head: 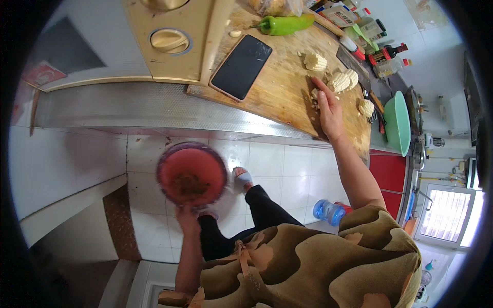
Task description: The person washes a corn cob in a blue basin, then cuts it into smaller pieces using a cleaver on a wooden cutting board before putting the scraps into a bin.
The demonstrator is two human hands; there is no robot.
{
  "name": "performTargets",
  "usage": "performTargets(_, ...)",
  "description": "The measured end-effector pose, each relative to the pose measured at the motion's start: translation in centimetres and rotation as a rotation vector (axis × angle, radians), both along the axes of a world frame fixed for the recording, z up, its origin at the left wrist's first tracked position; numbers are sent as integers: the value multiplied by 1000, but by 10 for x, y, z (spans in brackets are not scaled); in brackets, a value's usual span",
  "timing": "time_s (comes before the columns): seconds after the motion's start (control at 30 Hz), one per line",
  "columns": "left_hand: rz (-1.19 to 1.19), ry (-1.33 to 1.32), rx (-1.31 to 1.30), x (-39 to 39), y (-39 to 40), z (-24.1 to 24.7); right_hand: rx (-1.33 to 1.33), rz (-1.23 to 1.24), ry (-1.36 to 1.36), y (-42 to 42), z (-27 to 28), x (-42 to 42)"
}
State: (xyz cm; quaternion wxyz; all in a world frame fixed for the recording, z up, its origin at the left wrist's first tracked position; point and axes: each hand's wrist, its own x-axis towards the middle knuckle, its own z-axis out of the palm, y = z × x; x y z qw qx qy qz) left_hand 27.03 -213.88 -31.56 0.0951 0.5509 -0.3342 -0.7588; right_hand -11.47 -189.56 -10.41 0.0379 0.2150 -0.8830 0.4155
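Observation:
My left hand (188, 216) grips the near rim of a round red plastic basin (192, 169) with a purple edge, held over the floor; dark scraps lie in its bottom and its outline is blurred. On the wooden cutting board (277, 96) my right hand (329, 111) rests with its index finger stretched out, beside small crumbs (315, 98) of corn. Whether it holds any of them cannot be told. Pieces of pale corn cob lie around it: one (315, 61) farther back, others (339, 82) just beyond the fingers, and one (366, 107) to the right.
A black-screened smartphone (242, 67), a green pepper (287, 25) and a garlic clove (235, 34) lie on the board. A cleaver blade (352, 63), sauce bottles (385, 54) and a mint-green basin (397, 123) stand or lie along its far side. Blue water bottles (329, 212) are on the floor.

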Motion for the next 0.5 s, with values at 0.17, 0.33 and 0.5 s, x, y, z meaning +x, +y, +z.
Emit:
performTargets(0.17, -112, 189, 125, -21, 57, 84, -10, 59, -5, 5, -4, 5)
performTargets(0.33, -120, 171, 200, -29, 86, 126, -97, 364, -201, -30, 9, 104)
performTargets(0.5, -176, 121, 171, -46, 104, 176, -266, 523, -86, -28, 30, 129)
